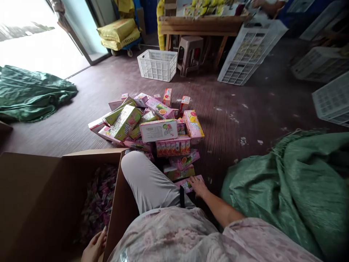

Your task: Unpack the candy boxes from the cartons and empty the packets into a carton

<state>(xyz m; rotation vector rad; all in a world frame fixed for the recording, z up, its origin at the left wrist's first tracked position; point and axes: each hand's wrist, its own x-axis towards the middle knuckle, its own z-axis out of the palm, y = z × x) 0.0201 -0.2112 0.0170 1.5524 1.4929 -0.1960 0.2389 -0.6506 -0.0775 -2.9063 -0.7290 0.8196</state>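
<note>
Two hands in view, both low in frame. Right hand [198, 186] lies flat, fingers spread, on a pink packet [185, 184] at the near edge of the pile of boxes [152, 127]; palm down on top, not wrapped around it, so touching, no clamp. Left hand [95, 247] sits at the bottom edge, fingers loosely curled against the inner flap of the cardboard box [35, 196]; can't tell if it actually pinches the flap. Wrapped sweets [98, 200] fill the box just beyond that hand. Knee [144, 178] sits between the two hands. More pink and green cartons are stacked just past the right hand's fingertips. Green tarp [289, 189] bunched just to the right of the right forearm. White crate [157, 64] and stool [190, 51] well beyond the pile, by the wooden table [201, 24].
</note>
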